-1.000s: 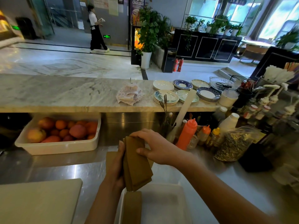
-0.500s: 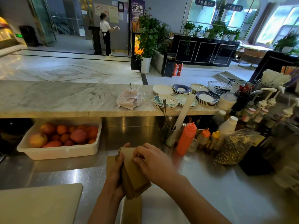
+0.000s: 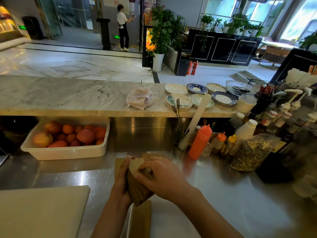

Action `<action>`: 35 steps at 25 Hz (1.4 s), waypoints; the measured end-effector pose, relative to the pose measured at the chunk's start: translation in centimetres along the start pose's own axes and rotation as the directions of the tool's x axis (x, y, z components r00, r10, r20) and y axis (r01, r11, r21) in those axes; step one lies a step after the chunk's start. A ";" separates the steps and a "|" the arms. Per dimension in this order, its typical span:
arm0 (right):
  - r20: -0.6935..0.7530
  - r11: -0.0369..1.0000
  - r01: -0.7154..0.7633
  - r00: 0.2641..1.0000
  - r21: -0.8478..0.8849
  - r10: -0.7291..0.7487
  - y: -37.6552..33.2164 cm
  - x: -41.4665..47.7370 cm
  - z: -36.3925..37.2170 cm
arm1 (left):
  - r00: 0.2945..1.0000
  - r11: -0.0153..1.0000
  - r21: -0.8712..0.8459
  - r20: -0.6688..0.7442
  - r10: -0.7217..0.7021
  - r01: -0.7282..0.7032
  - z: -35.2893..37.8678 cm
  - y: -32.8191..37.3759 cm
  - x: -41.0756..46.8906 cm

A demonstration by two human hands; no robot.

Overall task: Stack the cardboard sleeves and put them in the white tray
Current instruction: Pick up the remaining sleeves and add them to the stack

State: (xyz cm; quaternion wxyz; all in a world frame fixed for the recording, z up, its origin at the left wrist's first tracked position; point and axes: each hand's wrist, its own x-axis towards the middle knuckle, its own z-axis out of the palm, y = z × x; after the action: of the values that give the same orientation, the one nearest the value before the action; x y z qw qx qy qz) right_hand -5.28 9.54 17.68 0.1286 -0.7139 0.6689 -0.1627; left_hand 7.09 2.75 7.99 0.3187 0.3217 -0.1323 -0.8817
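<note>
A stack of brown cardboard sleeves [image 3: 137, 191] is held upright between both hands above the steel counter. My left hand [image 3: 121, 184] clasps its left side. My right hand [image 3: 161, 176] lies over its top and right side, fingers pressing on the sleeves. Directly below, the white tray [image 3: 171, 224] lies at the bottom edge, with another brown sleeve [image 3: 142, 219] resting against its left end. More flat sleeves [image 3: 118, 164] lie on the counter behind my left hand, partly hidden.
A white bin of fruit [image 3: 66, 152] stands at back left. A pale cutting board [image 3: 39, 212] lies at front left. Squeeze bottles [image 3: 199, 142], a utensil cup and a bag of seeds [image 3: 252, 152] crowd the right. Plates [image 3: 179, 101] sit on the marble ledge.
Both hands have drawn the sleeve stack closer together and squared it; my right hand slid from the stack's top edge over its face. The view tilted up a little.
</note>
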 end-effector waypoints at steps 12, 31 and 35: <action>0.090 0.831 -0.443 0.894 0.336 0.439 12.7 4.0 3.7 | 0.989 0.967 -0.249 0.124 0.083 -0.050 -4.4 0.8 1.8; 0.359 0.751 -0.622 0.665 -0.220 0.655 25.2 14.4 17.4 | 0.993 0.975 -0.221 0.098 0.061 -0.038 -9.1 2.3 7.7; 0.306 0.699 -0.666 0.630 -0.259 0.714 25.6 14.9 19.0 | 0.992 0.973 -0.217 0.079 0.099 -0.080 -9.7 2.4 7.8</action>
State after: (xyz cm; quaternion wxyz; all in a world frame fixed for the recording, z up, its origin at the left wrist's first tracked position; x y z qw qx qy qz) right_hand -20.22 -7.83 -9.07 0.2658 -0.4264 0.8606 0.0829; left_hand 9.92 -4.39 -2.07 0.3844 0.2398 -0.0652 -0.8891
